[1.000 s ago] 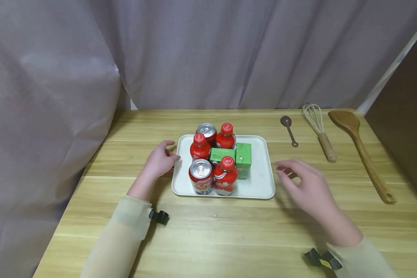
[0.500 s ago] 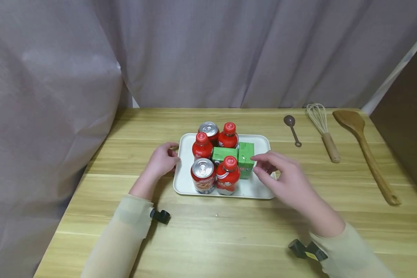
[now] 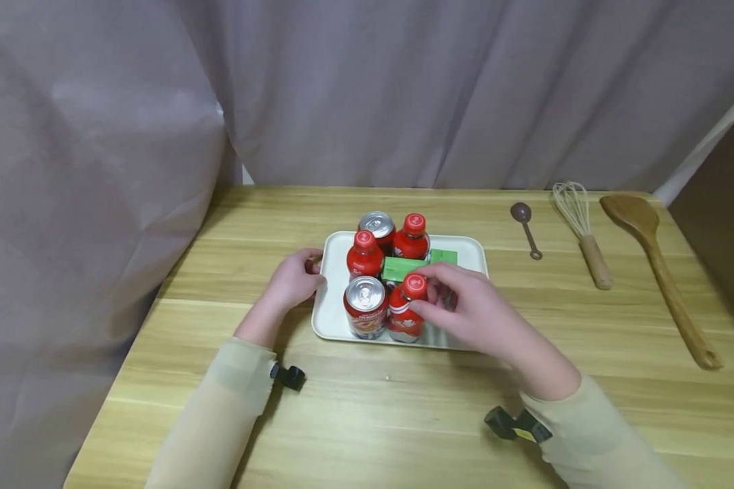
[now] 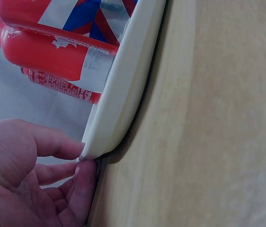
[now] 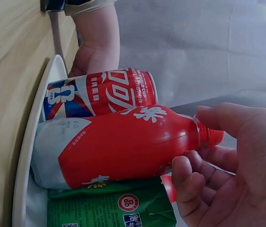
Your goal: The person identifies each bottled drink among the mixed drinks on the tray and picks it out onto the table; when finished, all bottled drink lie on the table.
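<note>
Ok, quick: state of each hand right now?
Left hand: closed, pinching the white tray.
Right hand: closed around the front red bottle, by its neck; firmness unclear.

Near the right fingers (image 3: 442,271) are three red bottles (image 3: 406,322), two cans (image 3: 365,305) and two green cartons (image 3: 443,256) on one tray (image 3: 331,316). Well right of them lie one spoon (image 3: 522,214), one whisk (image 3: 590,248), one spatula (image 3: 654,251).

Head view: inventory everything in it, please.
Table: 1, pale wood, below
Tray: 1, white, on table
Bottles: 3, red, on tray
Cans: 2, red, on tray
Cartons: 2, green, on tray
Spoon: 1, brown, right of tray
Whisk: 1, beige, right of spoon
Spatula: 1, brown, right of whisk
Curtain: 1, grey, behind table
Panel: 1, brown, far right
Wrist cameras: 2, black, lower frame
Sleeves: 2, beige, lower frame
Left hand: 1, bare, pinching tray rim
Right hand: 1, bare, at front bottle's neck
</note>
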`<state>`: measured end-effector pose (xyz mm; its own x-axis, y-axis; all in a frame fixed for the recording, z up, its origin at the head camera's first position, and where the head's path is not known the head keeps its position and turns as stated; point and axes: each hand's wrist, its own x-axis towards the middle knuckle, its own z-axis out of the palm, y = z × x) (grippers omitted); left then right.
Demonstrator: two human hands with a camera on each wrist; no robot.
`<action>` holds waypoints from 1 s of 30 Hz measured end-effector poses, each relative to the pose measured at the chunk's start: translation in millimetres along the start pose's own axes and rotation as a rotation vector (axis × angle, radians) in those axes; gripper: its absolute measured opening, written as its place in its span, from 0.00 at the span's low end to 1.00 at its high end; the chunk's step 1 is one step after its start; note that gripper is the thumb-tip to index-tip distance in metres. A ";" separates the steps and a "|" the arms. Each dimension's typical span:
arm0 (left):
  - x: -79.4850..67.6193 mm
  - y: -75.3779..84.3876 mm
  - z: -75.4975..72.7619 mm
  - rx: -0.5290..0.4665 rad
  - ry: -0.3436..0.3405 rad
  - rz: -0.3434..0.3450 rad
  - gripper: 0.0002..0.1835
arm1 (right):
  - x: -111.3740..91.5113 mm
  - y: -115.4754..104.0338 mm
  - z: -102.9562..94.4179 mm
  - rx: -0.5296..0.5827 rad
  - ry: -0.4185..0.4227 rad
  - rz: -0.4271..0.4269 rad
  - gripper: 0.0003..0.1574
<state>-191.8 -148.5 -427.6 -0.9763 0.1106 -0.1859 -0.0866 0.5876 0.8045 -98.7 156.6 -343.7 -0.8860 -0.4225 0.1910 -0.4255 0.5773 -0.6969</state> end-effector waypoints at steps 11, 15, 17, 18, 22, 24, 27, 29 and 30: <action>4.6 -0.4 3.4 0.031 -0.014 0.024 0.31 | -0.3 5.6 3.1 0.030 -0.013 0.042 0.17; 4.2 -1.2 2.8 0.018 -0.016 0.019 0.31 | 0.1 7.5 5.4 0.059 -0.010 0.046 0.18; 3.8 -1.8 2.4 0.012 -0.013 0.018 0.30 | 0.8 7.5 6.4 0.077 -0.009 0.047 0.19; 3.5 -2.1 2.1 0.013 -0.011 0.018 0.30 | 1.3 7.5 7.0 0.087 -0.010 0.045 0.19; 1.5 -3.1 0.6 0.029 -0.003 0.021 0.29 | 2.6 7.3 9.4 0.122 -0.009 0.050 0.20; 0.9 -3.5 -0.3 0.041 0.002 0.023 0.29 | 3.0 7.9 10.6 0.132 -0.007 0.052 0.20; 1.0 -3.5 -0.7 0.056 0.010 0.031 0.29 | 3.3 8.5 11.1 0.135 0.000 0.050 0.20; 1.8 -3.4 -0.2 0.063 0.012 0.038 0.29 | 3.2 9.0 10.7 0.133 0.004 0.050 0.19; 2.1 -3.3 0.2 0.065 0.014 0.041 0.29 | 3.1 9.0 10.2 0.132 0.005 0.050 0.19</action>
<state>-193.6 -150.0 -430.8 -0.9814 0.1249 -0.1456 -0.0341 0.6334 0.7731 -103.5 153.4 -356.4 -0.9065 -0.3920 0.1569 -0.3533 0.5005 -0.7904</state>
